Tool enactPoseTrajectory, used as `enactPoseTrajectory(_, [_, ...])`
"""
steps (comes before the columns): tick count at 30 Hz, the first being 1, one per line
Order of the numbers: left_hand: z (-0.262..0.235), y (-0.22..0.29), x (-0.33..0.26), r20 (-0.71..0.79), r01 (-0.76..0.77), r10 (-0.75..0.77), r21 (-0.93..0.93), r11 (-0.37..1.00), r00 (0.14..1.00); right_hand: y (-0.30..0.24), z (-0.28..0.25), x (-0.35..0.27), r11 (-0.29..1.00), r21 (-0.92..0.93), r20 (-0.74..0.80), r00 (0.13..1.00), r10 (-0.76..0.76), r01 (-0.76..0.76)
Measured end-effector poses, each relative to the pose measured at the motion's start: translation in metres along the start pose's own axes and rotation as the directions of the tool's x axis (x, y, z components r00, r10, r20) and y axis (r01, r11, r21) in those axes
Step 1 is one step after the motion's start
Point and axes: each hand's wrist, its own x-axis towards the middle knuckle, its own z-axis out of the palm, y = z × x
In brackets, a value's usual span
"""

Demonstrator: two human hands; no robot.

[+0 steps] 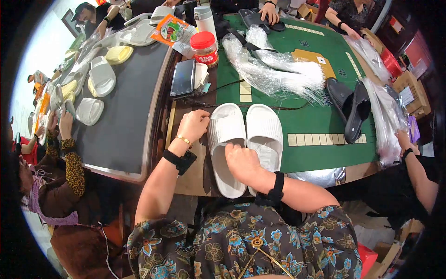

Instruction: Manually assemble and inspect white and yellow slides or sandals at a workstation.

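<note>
A pair of white slide slippers lies side by side on the table in front of me, toes pointing away. My left hand (195,124) is closed beside the toe strap of the left slipper (225,123), its fingertips near the outer edge. Over the inner side of that slipper, just behind its strap, my right hand (241,160) is closed with curled fingers; what they pinch, if anything, is hidden. The heel of the right slipper (265,123) is partly covered by my right hand and wrist.
Bundles of clear plastic strands (288,72) lie on the green mat (306,118), with black slippers (353,109) to their right. A phone (183,78), a red-lidded jar (204,49) and a flask (205,23) stand back left. Co-workers handle slippers around both tables.
</note>
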Motion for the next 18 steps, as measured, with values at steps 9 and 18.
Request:
enactPoseTrajectory(9, [-0.001,-0.001,-0.002,0.025,0.009,-0.009,0.0,1.0,1.0,-0.005,-0.005,-0.003,0.997,0.061,-0.029,0.999,0.046,-0.045])
enactPoseTrajectory(18, [0.0,-0.008,0.002,0.044,-0.035,0.032,0.054,0.998,0.998,-0.013,0.011,0.011,0.998,-0.061,-0.047,0.999,0.01,-0.013])
